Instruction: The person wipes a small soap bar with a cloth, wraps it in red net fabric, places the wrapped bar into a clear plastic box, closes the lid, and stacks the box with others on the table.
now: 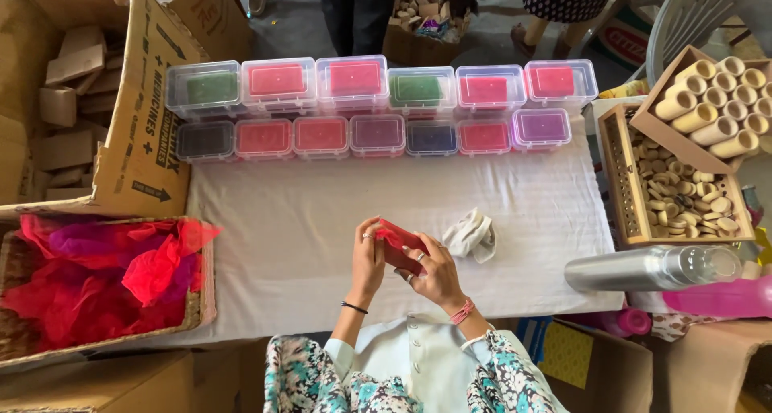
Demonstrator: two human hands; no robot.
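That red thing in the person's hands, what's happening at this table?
A person holds a small red packet over a white cloth-covered table, gripping it with both the left hand and the right hand. A crumpled white cloth lies beside it. Two rows of clear plastic boxes with coloured contents line the far edge. A basket of red and purple netting sits to the left, and a wooden tray of small rings to the right.

Small red packet [400,244], tilted, above white cloth.

brown printed carton [145,115] far left | red wrapped packet [400,244] in both hands
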